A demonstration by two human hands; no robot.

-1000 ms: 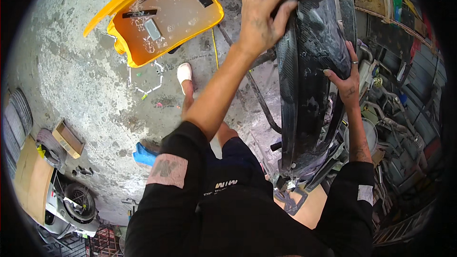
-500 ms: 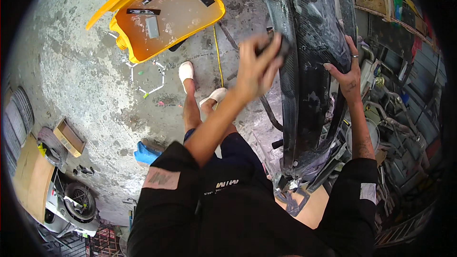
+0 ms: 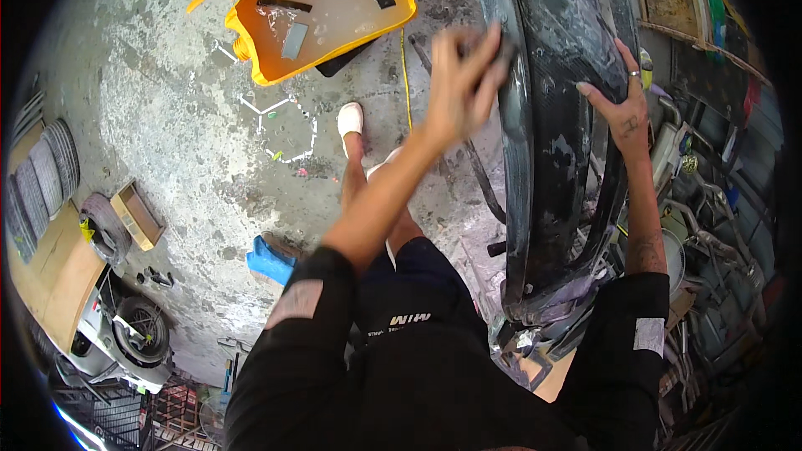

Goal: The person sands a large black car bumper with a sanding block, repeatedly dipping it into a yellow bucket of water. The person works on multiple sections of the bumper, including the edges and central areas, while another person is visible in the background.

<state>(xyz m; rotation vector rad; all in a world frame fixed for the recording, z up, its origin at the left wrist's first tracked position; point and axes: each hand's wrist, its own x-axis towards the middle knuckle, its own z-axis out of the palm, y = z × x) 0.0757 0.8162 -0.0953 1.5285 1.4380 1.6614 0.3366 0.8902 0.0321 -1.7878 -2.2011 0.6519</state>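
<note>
Shifted toward 6 o'clock since a second ago, the left hand [image 3: 465,86] is clamped on a blurred pad [image 3: 507,48] at the dark panel [image 3: 551,129], 2 o'clock; the right hand [image 3: 625,108], fingers spread, braces it. Flat, even strokes would probably serve best.

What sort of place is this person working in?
Probably a vehicle repair or bodywork workshop: tires line the left side, metal pipes are heaped at the right, beyond a long black panel.

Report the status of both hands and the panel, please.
Left hand holding dark pad at panel, left edge. Right hand on right side. Panel streaked pale. Nothing seen in the way.
</note>
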